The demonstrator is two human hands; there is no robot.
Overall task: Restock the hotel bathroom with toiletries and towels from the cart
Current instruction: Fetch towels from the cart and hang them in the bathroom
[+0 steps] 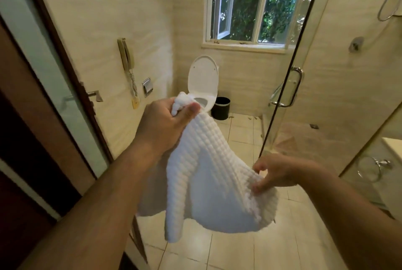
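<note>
A white waffle-weave towel (208,178) hangs in the air in front of me, spread between both hands. My left hand (167,121) is raised and clenches one bunched corner of it. Lower and to the right, my right hand (280,174) pinches the towel's other edge between thumb and fingers. The loose cloth sags down toward the tiled floor. A chrome towel ring (369,168) is fixed low on the right, behind glass. No cart is in view.
A toilet (203,80) with its lid up stands at the back under the window (245,4), a black bin (220,107) beside it. The glass shower door (289,87) with a chrome handle stands on the right. A wall phone (127,60) and the wooden entry door (43,104) are left.
</note>
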